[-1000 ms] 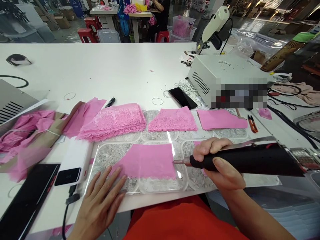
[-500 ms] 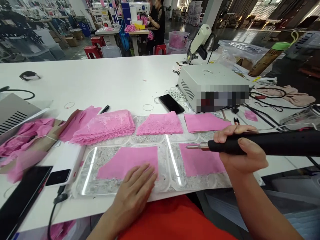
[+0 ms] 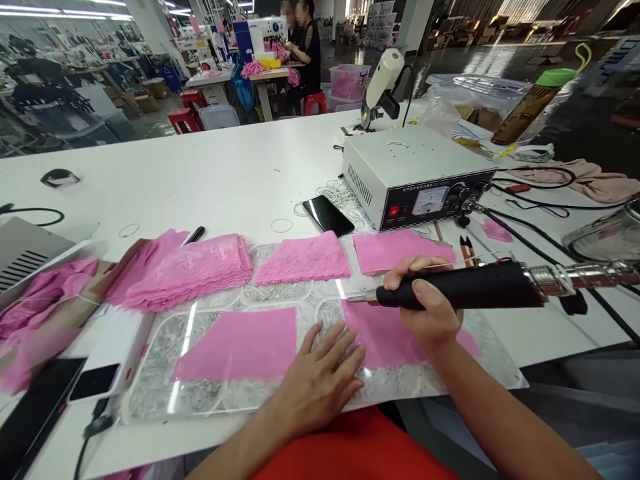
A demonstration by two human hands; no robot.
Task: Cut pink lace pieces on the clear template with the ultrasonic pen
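Observation:
My right hand (image 3: 433,297) is wrapped round a black corded handpiece (image 3: 480,285). Its thin metal tip points left, over the upper left corner of a flat pink fabric piece (image 3: 383,340). My left hand (image 3: 325,370) lies flat on the clear mat (image 3: 145,387), fingers spread, its fingertips at that piece's left edge. Left of this hand is a second plain pink piece (image 3: 245,343) with a slanted side. Behind them are a pink lace piece (image 3: 305,259), a thick stack of pink lace pieces (image 3: 195,270) and another plain pink piece (image 3: 400,250), partly covered by my right hand.
A grey control box (image 3: 420,177) with a dial and cables stands at the back right. Near it lie a phone (image 3: 329,215), white elastic cord (image 3: 343,197) and pliers (image 3: 468,250). Bundled pink fabric (image 3: 50,287) and a white power bank (image 3: 113,360) are at left.
My left hand has moved right, off the left pink piece to the edge of the right one. My right hand has brought the handpiece left. The camera view has shifted.

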